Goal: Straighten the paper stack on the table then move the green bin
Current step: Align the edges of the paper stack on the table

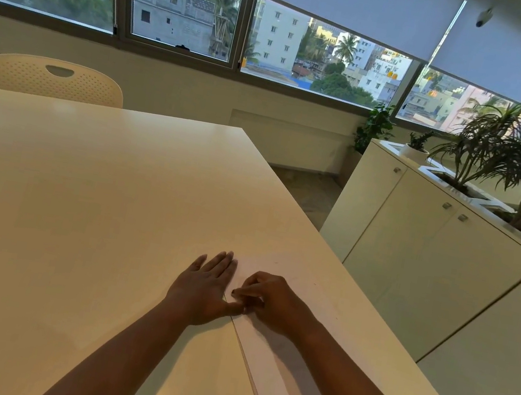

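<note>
So the paper stack (276, 377) is a flat white rectangular pile, thin sheets with the edges slightly fanned at the near corner, lying near the right edge of the smooth, glossy cream tabletop (77, 200). The left hand (204, 288) lies flat with fingers straight, spread along the stack's left edge, thumb touching the paper. The right hand (272, 300) sits on top of the sheets with fingers curled, pinching at the paper's edge. A perforated plastic chair (49, 78) stands at the far side.
</note>
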A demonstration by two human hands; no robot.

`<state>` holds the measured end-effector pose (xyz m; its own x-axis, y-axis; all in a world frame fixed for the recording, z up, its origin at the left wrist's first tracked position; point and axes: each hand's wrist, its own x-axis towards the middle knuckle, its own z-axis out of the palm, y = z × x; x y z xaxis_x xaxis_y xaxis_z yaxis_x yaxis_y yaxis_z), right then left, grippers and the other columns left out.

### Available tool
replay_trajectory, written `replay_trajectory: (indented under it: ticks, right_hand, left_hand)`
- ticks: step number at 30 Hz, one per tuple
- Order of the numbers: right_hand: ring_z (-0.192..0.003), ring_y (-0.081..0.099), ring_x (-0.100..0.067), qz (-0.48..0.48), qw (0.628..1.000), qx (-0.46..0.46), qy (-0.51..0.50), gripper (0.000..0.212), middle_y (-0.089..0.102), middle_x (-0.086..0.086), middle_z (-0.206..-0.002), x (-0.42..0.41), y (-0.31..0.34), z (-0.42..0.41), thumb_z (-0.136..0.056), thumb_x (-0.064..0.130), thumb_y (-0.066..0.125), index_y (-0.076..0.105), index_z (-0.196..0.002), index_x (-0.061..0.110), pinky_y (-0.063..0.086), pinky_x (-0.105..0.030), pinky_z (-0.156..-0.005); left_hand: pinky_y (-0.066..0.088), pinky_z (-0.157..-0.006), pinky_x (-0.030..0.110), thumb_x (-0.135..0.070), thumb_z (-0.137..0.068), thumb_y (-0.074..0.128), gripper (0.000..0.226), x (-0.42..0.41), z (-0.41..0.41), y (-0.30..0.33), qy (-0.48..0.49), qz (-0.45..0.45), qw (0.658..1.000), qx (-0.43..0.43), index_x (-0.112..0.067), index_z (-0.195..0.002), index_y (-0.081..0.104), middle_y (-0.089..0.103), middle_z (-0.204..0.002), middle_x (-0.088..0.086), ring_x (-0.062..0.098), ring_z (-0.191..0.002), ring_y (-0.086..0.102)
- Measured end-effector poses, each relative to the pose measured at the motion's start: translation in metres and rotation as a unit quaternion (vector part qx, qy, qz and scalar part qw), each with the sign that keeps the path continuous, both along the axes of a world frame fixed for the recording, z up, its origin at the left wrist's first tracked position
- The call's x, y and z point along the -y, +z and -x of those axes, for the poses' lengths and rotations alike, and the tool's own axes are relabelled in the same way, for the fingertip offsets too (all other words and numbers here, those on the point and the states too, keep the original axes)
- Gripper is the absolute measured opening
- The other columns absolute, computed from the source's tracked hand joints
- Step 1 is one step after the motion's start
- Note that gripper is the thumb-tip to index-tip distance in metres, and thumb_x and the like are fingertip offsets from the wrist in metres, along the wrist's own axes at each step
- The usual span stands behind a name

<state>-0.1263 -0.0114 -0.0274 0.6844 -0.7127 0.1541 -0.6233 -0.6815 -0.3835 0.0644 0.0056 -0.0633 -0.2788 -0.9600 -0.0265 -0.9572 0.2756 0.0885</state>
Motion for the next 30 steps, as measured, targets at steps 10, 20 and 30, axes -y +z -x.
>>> replay_trajectory:
  ticks: [10,20,30]
  right_hand:
    - [-0.084,0.061,-0.012,0.034,0.999,-0.006,-0.028,0.015,0.065,-0.004,-0.099,-0.005,-0.006,0.003,-0.091,0.017,0.062,0.074,-0.099,0.012,0.053,-0.025,-0.077]
    - [-0.077,0.057,-0.005,0.064,0.962,0.106,-0.243,0.018,0.072,-0.008,-0.098,0.007,0.003,0.043,-0.091,0.017,0.062,0.074,-0.102,0.012,0.033,0.005,-0.065]
    - [-0.083,0.064,-0.015,0.048,0.981,0.081,-0.169,0.019,0.070,-0.009,-0.095,0.001,-0.008,0.019,-0.092,0.018,0.060,0.075,-0.102,0.010,0.050,-0.019,-0.080]
  left_hand:
    - [-0.007,-0.123,0.038,-0.093,-0.069,0.000,0.115,0.002,0.000,-0.002,-0.001,0.004,1.000,-0.003,-0.016,-0.155,-0.010,-0.016,-0.163,0.001,0.012,-0.150,-0.015]
    - [-0.008,-0.122,0.034,-0.055,-0.102,0.015,0.067,0.007,0.001,0.006,0.009,0.025,0.996,-0.088,-0.022,-0.155,-0.009,-0.018,-0.162,-0.001,0.011,-0.148,-0.018]
    - [-0.004,-0.121,0.033,-0.040,-0.105,0.012,0.060,0.010,0.033,-0.006,-0.002,0.021,0.999,-0.033,-0.011,-0.156,-0.001,-0.004,-0.165,0.006,0.016,-0.152,-0.007]
